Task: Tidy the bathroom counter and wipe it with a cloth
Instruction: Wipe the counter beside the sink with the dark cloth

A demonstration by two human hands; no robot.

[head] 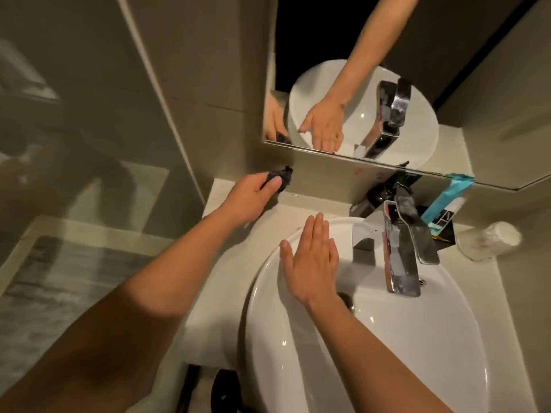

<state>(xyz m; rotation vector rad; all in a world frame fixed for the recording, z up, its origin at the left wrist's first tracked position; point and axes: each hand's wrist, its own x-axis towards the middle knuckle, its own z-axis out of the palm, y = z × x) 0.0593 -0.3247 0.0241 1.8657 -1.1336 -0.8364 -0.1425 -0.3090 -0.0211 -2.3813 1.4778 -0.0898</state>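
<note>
From the head camera, the left hand (pixel 250 198) reaches to the back left corner of the counter (pixel 214 293), fingers closed around a bunched dark cloth (pixel 280 178) pressed where counter meets wall, just below the mirror (pixel 387 84). The right hand (pixel 310 263) lies flat and open, fingers together, palm down on the white basin (pixel 298 353) rim, holding nothing. Right of it stands the chrome tap (pixel 402 248). Behind the tap, a teal packet (pixel 447 201) leans against the mirror, and a white cup (pixel 489 239) lies on its side nearby.
</note>
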